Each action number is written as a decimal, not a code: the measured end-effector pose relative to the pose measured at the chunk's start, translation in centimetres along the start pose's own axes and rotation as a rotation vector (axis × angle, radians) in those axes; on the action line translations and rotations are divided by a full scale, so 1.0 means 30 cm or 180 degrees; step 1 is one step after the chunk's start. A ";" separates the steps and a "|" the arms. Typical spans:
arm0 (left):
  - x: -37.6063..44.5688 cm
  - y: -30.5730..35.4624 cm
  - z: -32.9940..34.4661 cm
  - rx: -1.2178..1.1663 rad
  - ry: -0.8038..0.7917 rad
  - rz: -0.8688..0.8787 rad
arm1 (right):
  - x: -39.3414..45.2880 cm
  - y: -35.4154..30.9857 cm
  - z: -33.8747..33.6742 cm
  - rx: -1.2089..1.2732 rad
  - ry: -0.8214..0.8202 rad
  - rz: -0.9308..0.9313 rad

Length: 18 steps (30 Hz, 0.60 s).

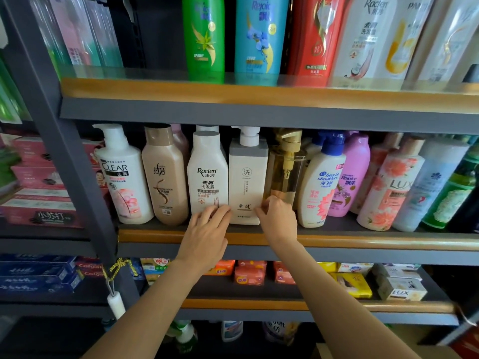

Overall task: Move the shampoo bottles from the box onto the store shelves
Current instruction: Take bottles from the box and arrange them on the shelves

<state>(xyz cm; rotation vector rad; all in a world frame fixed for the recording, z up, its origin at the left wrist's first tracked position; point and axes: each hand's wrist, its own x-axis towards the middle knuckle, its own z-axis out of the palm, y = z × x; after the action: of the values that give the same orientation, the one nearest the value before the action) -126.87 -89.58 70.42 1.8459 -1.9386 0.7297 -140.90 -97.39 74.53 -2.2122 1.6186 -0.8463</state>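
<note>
Fingertips first: the left hand (204, 230) has its fingers pressed against the lower left edge of the square white pump bottle (247, 182), and the right hand (278, 220) has its fingers curled onto the lower right edge, so the bottle is pinched between the two hands, neither one wrapped around it. It stands upright on the middle shelf (337, 240), base just behind the wooden front lip. At its nine o'clock, touching or nearly so, stands the white Raclen bottle (207, 177); beyond that the beige bottle (166, 177) and the white Clear pump bottle (121, 174). At its three o'clock sits the clear gold pump bottle (285, 172), then the Head & Shoulders bottle (321, 187). At twelve o'clock, on the shelf above, stand the green bottle (204, 35) and the blue Rejoice bottle (260, 35). At six o'clock, below the forearms, soap packs (248, 274) fill the lower shelf.
</note>
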 end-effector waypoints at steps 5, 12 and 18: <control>0.022 0.004 -0.024 -0.0076 0.0005 0.0146 | 0.016 0.017 -0.039 0.0211 0.0097 -0.0213; 0.221 0.172 -0.104 -0.0382 0.0349 0.0378 | 0.072 0.138 -0.300 0.0806 0.1576 0.0035; 0.306 0.320 -0.075 -0.0425 0.0298 0.0516 | 0.125 0.281 -0.351 0.1376 0.0330 0.0413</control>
<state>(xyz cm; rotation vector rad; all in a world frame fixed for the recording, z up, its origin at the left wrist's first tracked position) -137.33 -95.52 76.52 1.5633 -2.0406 0.7034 -152.97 -102.50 79.48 -1.7738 1.4369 -1.1621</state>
